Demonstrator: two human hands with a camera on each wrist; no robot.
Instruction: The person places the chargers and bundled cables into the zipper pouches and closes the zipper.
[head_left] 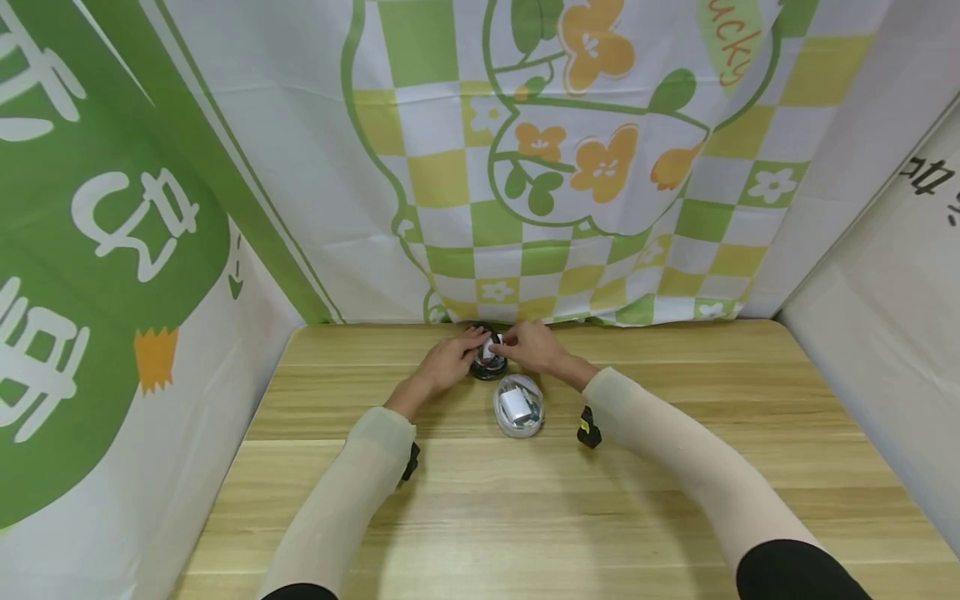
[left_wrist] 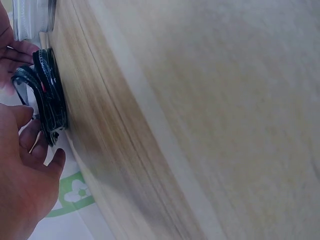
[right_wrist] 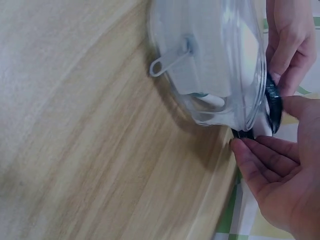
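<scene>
A small round black-edged zip pouch (head_left: 489, 368) stands at the table's back edge, with something white (head_left: 491, 346) inside it. My left hand (head_left: 447, 360) holds its left side; in the left wrist view the thumb and fingers of that hand (left_wrist: 30, 170) are at the raised dark flap of the pouch (left_wrist: 50, 92). From the right, my right hand (head_left: 534, 346) grips the pouch, its thumb and fingertips on either side in the right wrist view. Just in front sits a clear zip pouch (head_left: 519, 407) holding a white block and small pieces; its zipper pull (right_wrist: 170, 61) hangs free.
The wooden table (head_left: 480, 517) runs up to a printed cloth (head_left: 600, 242) hanging right behind the hands. Cloth walls stand at the left (head_left: 97, 250) and right (head_left: 885, 333). Black wrist devices (head_left: 588, 429) sit under the sleeves.
</scene>
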